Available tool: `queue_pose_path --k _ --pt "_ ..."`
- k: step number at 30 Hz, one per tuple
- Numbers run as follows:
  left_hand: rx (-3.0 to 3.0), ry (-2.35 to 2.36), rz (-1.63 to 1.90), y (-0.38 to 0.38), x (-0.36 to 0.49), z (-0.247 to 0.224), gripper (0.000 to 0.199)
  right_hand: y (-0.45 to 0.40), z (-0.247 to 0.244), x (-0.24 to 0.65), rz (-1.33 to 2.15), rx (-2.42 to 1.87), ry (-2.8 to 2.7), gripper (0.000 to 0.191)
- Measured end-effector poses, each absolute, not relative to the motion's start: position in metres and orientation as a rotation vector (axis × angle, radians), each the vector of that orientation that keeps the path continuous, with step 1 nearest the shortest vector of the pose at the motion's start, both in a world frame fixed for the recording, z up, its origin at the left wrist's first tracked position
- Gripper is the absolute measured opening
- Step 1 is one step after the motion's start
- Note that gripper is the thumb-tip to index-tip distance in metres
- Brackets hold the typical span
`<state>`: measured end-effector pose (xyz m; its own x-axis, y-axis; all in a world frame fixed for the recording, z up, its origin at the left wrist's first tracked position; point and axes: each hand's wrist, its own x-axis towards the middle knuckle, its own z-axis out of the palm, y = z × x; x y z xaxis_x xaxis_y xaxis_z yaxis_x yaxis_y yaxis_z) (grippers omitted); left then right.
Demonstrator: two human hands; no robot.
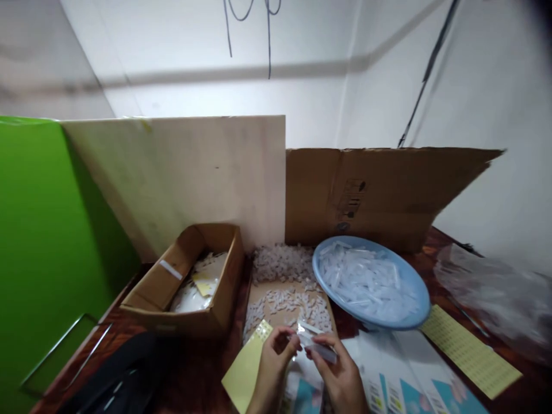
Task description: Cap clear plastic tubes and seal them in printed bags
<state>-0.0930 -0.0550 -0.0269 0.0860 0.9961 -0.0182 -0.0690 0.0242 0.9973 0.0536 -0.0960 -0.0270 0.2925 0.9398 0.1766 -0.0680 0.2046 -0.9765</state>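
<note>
Near the bottom centre, my left hand [278,359] has its thumb and fingers pinched at the left end of a small clear plastic packet [307,333]. My right hand [338,368] grips the packet's right side, around a translucent white piece [324,352]. Beneath and beyond both hands lies a cardboard tray [269,292] with many small white pieces [282,261] heaped at its back and scattered nearer. A yellow sticker sheet [244,368] lies beside my left hand. Printed white and teal cards [401,368] spread out to the right of my right hand.
A blue basin [425,296] full of translucent pieces stands right of the tray. An open cardboard box [235,270] holding scraps is at the left. Another yellow sheet [472,351] and a clear plastic bag [495,293] lie far right. Cardboard panels [388,184] stand behind.
</note>
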Motion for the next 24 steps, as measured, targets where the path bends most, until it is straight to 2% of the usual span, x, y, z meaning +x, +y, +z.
queue_pose_path --k 4,9,11,15,19,20,23,24 --pt "0.926 0.95 1.235 -0.073 -0.104 -0.02 0.042 -0.099 -0.03 0.042 0.945 -1.125 -1.132 0.03" --pt "1.161 0.929 1.135 -0.081 -0.124 -0.003 0.029 -0.105 -0.029 0.035 1.126 -1.362 -1.131 0.044" --pt "1.202 0.929 1.116 -0.082 -0.129 -0.003 0.028 -0.105 -0.024 0.036 1.138 -1.405 -1.212 0.043" --pt "1.121 0.997 1.168 -0.082 -0.132 -0.015 0.03 -0.106 -0.014 0.039 0.773 -1.277 -1.387 0.035" --pt "1.087 1.005 1.183 -0.084 -0.135 -0.022 0.032 -0.108 -0.009 0.04 0.583 -1.269 -1.565 0.014" --pt "1.107 1.011 1.174 -0.085 -0.135 -0.021 0.031 -0.108 -0.008 0.04 0.622 -1.328 -1.561 0.016" --pt "1.213 1.031 1.147 -0.088 -0.138 -0.013 0.029 -0.108 -0.003 0.039 0.811 -1.512 -1.494 0.038" --pt "1.246 1.043 1.149 -0.089 -0.138 -0.01 0.028 -0.108 0.0 0.039 0.834 -1.514 -1.492 0.037"
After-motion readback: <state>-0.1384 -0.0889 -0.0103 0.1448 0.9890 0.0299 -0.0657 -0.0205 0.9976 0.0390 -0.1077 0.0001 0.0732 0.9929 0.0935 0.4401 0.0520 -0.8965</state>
